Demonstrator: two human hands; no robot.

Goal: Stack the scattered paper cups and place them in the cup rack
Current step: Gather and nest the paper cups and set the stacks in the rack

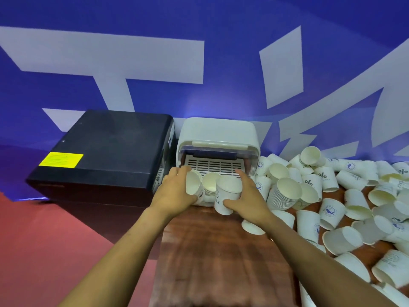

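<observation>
A white cup rack (218, 134) with a raised lid and slatted floor stands at the back of the wooden table (221, 258). My left hand (174, 193) grips a tilted white paper cup (193, 181) at the rack's mouth. My right hand (250, 196) holds an upright paper cup (228, 191) with blue print just in front of the rack. Between them a third cup (210, 181) sits in the rack opening. A nested stack of cups (284, 193) lies on its side to the right.
Several loose paper cups (354, 209) are heaped over the right half of the table. A black box (106, 149) with a yellow label stands left of the rack. A blue and white wall (199, 63) rises behind. Red floor (55, 240) lies at the left.
</observation>
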